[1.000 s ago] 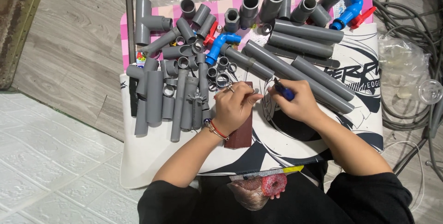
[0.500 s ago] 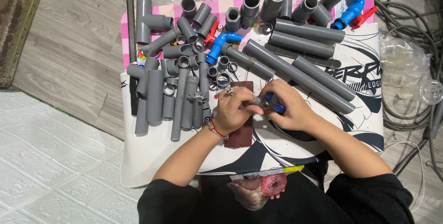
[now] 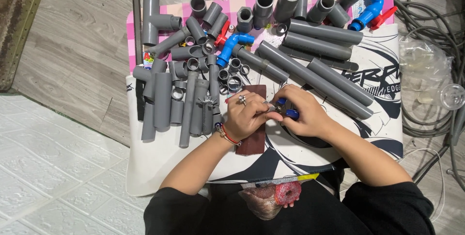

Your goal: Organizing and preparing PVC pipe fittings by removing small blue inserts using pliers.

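Observation:
My left hand (image 3: pixel 246 114) and my right hand (image 3: pixel 301 113) meet over the middle of a white printed mat (image 3: pixel 160 167). Together they pinch a small metal part (image 3: pixel 270 108), too small to identify. My right hand also grips a blue-handled tool (image 3: pixel 289 114). A ring sits on a left finger and a red cord circles the left wrist. A dark brown rectangular piece (image 3: pixel 254 138) lies under my left hand. Long grey pipes (image 3: pixel 315 77) lie just beyond my right hand.
Many grey pipe lengths, elbows and rings (image 3: pixel 186 94) cover the mat's left and far side, with blue elbows (image 3: pixel 231 46) and a blue fitting (image 3: pixel 369 9) among them. Grey cables (image 3: pixel 431 46) and a plastic bag (image 3: pixel 424 68) lie on the floor right.
Both hands have drawn closer together. The blue-handled tool, earlier held out at the right fingertips, is now tucked between the hands against the small metal part.

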